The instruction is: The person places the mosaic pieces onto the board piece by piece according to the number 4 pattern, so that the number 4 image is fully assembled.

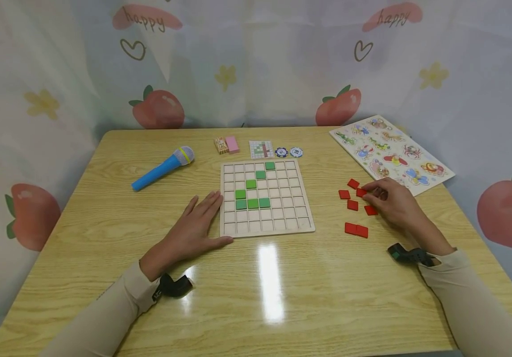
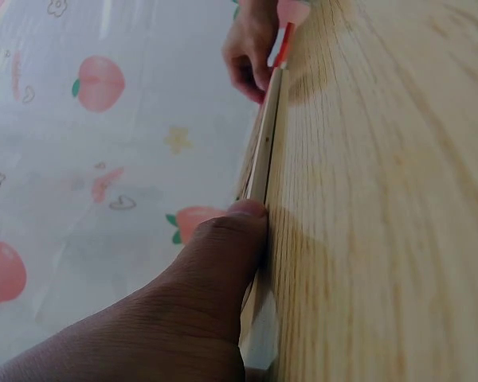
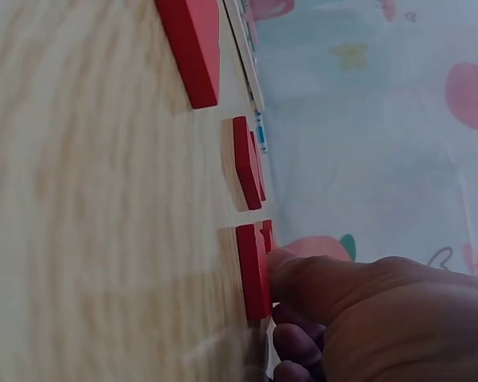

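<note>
Microphone (image 1: 163, 168), blue with a grey head, lies at an angle on the left part of the worktop (image 1: 104, 223), well apart from everything else. Left hand (image 1: 195, 225) next: flat on the worktop, palm down, fingers straight and spread a little, thumb out against the near left corner of the grid board (image 1: 266, 197); left wrist view shows the thumb pressed to the board's edge. It holds nothing. Grid board sits mid-worktop, a pale wooden tray of square cells with green tiles (image 1: 252, 193) seated in some: three in a row with one more above the leftmost, then three more stepping diagonally up toward the far right. Behind the board, along the far edge, left to right: small box (image 1: 221, 145), pink block (image 1: 232, 144), pattern card (image 1: 261, 148), two round chips (image 1: 289, 152). Right of the board, red tiles (image 1: 355, 210) lie loose on the worktop, scattered close together. Right hand (image 1: 391, 202) rests among them, fingers curled with the tips on one red tile; right wrist view shows the fingertips (image 3: 291, 270) touching that tile's edge while it lies flat on the wood. Whether it is truly pinched cannot be told. Animal puzzle board (image 1: 391, 152) lies at the far right corner, just beyond the right hand.
</note>
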The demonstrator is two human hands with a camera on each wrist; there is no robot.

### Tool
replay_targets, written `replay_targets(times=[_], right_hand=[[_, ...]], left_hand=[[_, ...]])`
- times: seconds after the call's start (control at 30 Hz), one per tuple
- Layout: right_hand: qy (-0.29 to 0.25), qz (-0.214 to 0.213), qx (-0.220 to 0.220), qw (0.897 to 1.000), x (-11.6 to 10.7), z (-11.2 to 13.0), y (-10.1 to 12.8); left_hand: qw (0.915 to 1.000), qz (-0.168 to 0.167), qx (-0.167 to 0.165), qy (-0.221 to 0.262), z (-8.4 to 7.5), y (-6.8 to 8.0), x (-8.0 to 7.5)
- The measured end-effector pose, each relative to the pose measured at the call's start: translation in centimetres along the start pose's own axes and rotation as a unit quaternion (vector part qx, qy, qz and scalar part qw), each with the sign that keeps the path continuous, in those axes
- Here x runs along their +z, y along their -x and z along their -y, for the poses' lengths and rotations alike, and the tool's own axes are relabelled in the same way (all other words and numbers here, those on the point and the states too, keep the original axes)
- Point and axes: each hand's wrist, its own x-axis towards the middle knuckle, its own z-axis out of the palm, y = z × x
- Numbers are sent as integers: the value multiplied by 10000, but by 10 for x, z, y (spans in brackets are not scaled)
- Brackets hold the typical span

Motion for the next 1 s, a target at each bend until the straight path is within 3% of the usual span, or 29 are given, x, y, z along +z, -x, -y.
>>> replay_targets(times=[0.27, 0.37, 0.5, 0.77, 1.0], right_hand=[[30, -19, 205, 9998, -5, 5, 1], [16, -114, 26, 9999, -8, 9, -1], [169, -231, -521, 9982, -14, 19, -7], [363, -5, -1186, 9923, -25, 65, -35], [423, 617, -1366, 9878, -7, 114, -74]], left_hand=[[10000, -29, 9, -11, 1, 0, 1], [10000, -45, 23, -16, 1, 0, 1], [10000, -66, 48, -29, 2, 0, 2], [9999, -127, 90, -36, 3, 0, 2], [9999, -108, 96, -27, 3, 0, 2]])
